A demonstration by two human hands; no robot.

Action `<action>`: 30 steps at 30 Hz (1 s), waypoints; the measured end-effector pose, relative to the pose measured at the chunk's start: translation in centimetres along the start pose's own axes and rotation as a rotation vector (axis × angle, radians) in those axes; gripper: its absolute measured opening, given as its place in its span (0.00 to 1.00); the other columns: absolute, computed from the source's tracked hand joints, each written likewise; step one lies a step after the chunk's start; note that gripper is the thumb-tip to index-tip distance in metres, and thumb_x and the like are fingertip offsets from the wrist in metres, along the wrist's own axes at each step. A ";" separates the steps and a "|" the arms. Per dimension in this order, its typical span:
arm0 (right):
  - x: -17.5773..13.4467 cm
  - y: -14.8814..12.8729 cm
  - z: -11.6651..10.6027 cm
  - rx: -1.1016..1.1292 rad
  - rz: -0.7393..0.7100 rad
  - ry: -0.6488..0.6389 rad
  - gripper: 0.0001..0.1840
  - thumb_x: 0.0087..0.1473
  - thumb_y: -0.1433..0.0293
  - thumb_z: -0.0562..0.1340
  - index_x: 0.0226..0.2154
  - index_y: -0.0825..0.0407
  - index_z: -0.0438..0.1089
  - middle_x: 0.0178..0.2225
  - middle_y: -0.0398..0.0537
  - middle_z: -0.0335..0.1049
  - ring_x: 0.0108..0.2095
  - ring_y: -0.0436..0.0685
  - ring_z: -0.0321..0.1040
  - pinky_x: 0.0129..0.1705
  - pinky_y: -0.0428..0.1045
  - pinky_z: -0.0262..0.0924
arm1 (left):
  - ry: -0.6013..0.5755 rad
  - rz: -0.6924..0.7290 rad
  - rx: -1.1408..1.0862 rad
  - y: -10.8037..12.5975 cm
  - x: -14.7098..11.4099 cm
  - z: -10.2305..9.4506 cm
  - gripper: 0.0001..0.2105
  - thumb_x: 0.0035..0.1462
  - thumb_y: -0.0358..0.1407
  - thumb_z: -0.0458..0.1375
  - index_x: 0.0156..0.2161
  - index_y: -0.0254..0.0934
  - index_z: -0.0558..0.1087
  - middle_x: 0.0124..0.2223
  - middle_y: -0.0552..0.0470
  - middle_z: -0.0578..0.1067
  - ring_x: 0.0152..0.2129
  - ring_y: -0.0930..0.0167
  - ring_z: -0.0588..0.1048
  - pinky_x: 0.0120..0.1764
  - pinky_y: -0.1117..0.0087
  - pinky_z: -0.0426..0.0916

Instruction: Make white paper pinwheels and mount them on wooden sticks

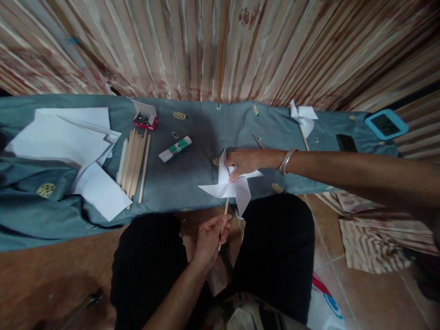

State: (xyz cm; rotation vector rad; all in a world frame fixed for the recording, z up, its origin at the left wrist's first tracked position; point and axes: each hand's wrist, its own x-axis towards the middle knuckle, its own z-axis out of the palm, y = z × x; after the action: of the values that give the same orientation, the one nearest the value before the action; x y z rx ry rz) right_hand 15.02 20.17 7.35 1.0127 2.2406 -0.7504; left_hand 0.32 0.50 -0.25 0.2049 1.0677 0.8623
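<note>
A white paper pinwheel [241, 192] on a thin wooden stick lies over the front edge of the cloth-covered table. My left hand [213, 233] is wrapped round the lower part of the stick [226, 206], between my knees. Up at the pinwheel's centre, my right hand [243, 162] has its fingers closed on the folded paper; a bracelet is on that wrist. Its fingertips partly cover the middle, so whether a pin sits there cannot be seen.
Left on the green cloth [202, 133] are paper sheets [65, 137], wooden sticks [134, 160], a small red box of metal pins [146, 120] and a glue stick [175, 149]. To the right lie another pinwheel [305, 120], a dark phone [347, 143] and a blue-framed device [387, 124]. Curtains hang behind.
</note>
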 end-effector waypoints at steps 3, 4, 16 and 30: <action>0.3 0.4 0.0 0.024 -0.011 -0.018 0.15 0.50 0.64 0.67 0.35 0.60 0.78 0.26 0.45 0.72 0.29 0.52 0.63 0.32 0.48 0.48 | 0.011 -0.014 0.004 0.0 0.0 0.0 0.21 0.33 0.46 0.73 0.28 0.29 0.80 0.20 0.55 0.70 0.10 0.84 0.56 0.15 0.77 0.41; 0.5 0.5 0.0 0.033 -0.015 -0.025 0.15 0.50 0.64 0.67 0.35 0.60 0.78 0.26 0.45 0.71 0.29 0.52 0.63 0.32 0.48 0.48 | 0.014 -0.020 0.003 0.0 0.1 0.0 0.21 0.32 0.46 0.73 0.28 0.29 0.80 0.20 0.55 0.70 0.10 0.84 0.56 0.15 0.77 0.41; 1.5 1.5 0.0 0.127 -0.099 -0.072 0.09 0.50 0.67 0.69 0.34 0.55 0.79 0.25 0.41 0.72 0.28 0.48 0.63 0.31 0.44 0.50 | 0.061 -0.140 -0.027 0.5 0.1 0.0 0.26 0.24 0.52 0.75 0.26 0.31 0.80 0.19 0.55 0.71 0.09 0.85 0.56 0.15 0.78 0.41; 1.5 1.1 -0.3 0.160 -0.008 -0.118 0.11 0.50 0.64 0.69 0.35 0.54 0.79 0.30 0.47 0.74 0.32 0.53 0.66 0.32 0.46 0.51 | 0.046 -0.207 0.037 0.4 0.3 -0.2 0.27 0.29 0.56 0.72 0.26 0.31 0.79 0.20 0.55 0.70 0.10 0.84 0.55 0.15 0.77 0.44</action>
State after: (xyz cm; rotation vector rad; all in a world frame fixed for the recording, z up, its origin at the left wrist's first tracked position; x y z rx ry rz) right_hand 15.00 21.68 6.22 1.0060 2.1122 -0.9798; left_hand -0.01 0.90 -0.33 0.1032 1.1270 0.6647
